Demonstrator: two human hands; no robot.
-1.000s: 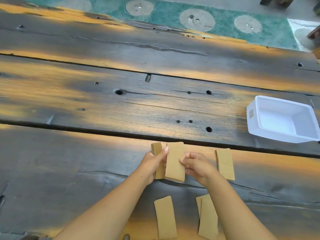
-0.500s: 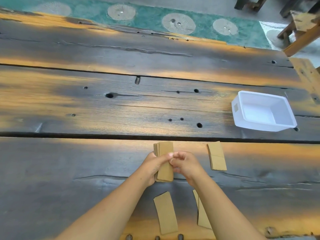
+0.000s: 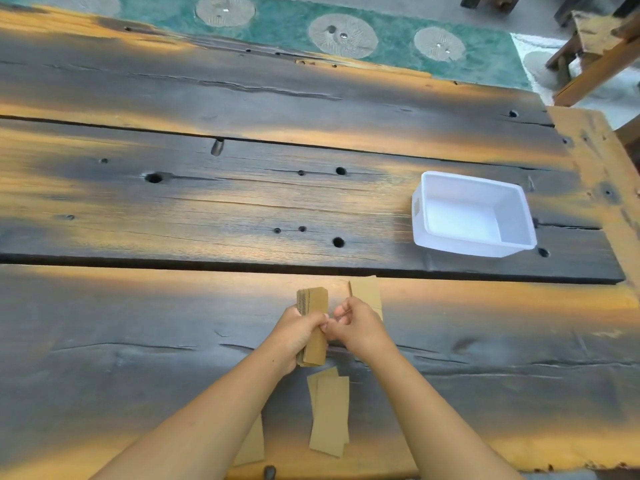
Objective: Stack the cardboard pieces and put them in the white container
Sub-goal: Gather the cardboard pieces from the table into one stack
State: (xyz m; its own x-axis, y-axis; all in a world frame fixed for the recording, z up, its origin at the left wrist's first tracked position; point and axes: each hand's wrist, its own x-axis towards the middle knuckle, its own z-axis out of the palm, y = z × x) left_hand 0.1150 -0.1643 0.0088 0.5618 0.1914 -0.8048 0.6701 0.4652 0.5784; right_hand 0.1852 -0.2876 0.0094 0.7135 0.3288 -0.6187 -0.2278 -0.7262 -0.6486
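Observation:
A stack of brown cardboard pieces (image 3: 313, 303) stands on edge near the table's front, and my left hand (image 3: 298, 332) is wrapped around it. My right hand (image 3: 356, 329) pinches the stack's right side, fingertips meeting the left hand's. Behind my right hand lies another cardboard pile (image 3: 365, 292), partly hidden. Two overlapping pieces (image 3: 329, 414) lie flat below the hands. One more piece (image 3: 252, 445) shows under my left forearm. The white container (image 3: 472, 214) sits empty at the right, well away from both hands.
The table (image 3: 173, 202) is dark, weathered planks with gaps and several holes. Its right edge ends just past the container. A green patterned rug (image 3: 381, 32) and wooden furniture (image 3: 588, 50) lie beyond the far edge.
The piece my right hand held has been pressed onto the stack in my left hand. The view has shifted right, so the container and loose pieces sit further left in frame.

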